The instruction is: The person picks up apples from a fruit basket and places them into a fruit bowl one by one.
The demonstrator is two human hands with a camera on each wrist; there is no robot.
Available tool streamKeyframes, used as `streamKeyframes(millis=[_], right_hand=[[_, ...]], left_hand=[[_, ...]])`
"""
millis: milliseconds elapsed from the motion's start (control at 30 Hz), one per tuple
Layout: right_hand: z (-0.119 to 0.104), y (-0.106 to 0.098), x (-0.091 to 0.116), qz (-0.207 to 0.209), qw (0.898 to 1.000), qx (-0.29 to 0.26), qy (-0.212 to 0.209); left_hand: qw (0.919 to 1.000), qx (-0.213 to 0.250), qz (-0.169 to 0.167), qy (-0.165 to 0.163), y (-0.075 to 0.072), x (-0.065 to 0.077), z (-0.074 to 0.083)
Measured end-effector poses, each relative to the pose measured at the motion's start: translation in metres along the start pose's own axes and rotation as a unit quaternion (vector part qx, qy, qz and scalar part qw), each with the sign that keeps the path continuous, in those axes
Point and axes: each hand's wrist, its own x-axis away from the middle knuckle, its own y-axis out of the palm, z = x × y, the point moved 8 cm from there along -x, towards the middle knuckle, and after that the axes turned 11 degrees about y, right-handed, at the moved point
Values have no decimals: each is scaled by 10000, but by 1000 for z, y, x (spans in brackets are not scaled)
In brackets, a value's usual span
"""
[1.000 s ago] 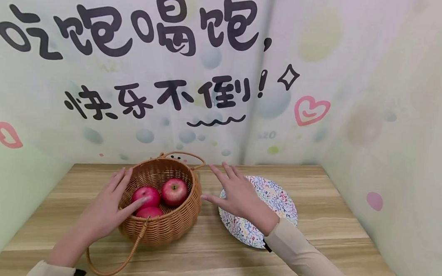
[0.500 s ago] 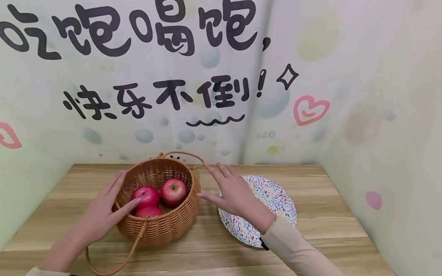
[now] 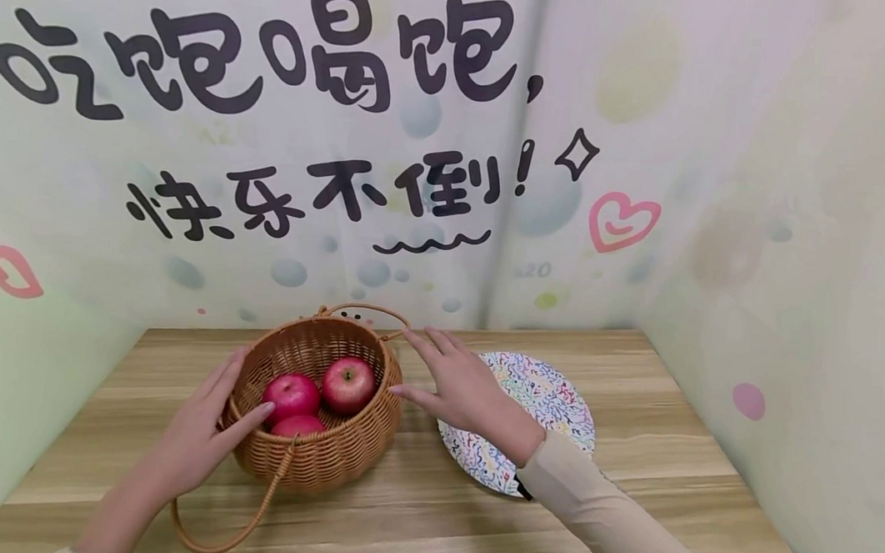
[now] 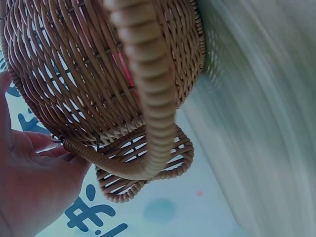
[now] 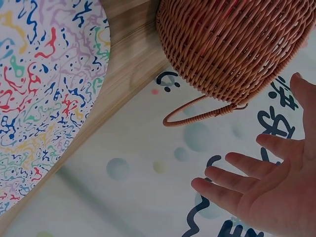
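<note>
A wicker basket point(image 3: 343, 451) stands on the wood-grained bench point(image 3: 673, 464), left of centre, with its mouth facing up. Three red apples lie inside: the left apple point(image 3: 291, 394), the right apple point(image 3: 349, 384) and the near apple point(image 3: 297, 425), which is partly hidden by the near rim. The near handle point(image 3: 257, 513) hangs over the near side and extends left along the bench; the far handle point(image 3: 369, 309) extends from the rim at the far right.

The left hand point(image 3: 197, 439) is at the basket's left side. Its grip is relaxed: the fingers lie along the outside, and the thumb extends over the near left rim toward the left apple. Firm contact with the wicker cannot be confirmed.

The right hand point(image 3: 463, 386) is at the basket's right side. Its grip is unclosed and holds nothing; the fingers are extended and spread, directed toward the far handle, with the thumb near the right rim. The right wrist view shows the fingers apart from the wicker.

A round multicoloured disc point(image 3: 549, 391) lies on the bench to the right, partly covered by the right hand and its beige sleeve point(image 3: 610, 511). A backdrop point(image 3: 427, 284) with black lettering point(image 3: 198, 63) stands at the far side.
</note>
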Motion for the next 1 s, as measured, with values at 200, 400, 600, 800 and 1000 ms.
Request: streamKeyframes(millis=[200, 400, 600, 800, 1000], right_hand=[[-4, -1, -1, 28, 9999, -60, -81], [-8, -3, -2, 24, 9998, -109, -136], [-10, -1, -3, 44, 9997, -73, -214], [-12, 0, -5, -12, 9996, -149, -250], [-16, -2, -6, -60, 9993, -227, -276]], left_hand=[[9999, 88, 46, -69, 0, 4, -3], [9998, 116, 167, -81, -1, 7, -6], [9995, 149, 264, -107, -3, 9, -8], [9995, 81, 241, -205, -5, 11, -12], [9994, 30, 221, -248, -6, 11, -14]])
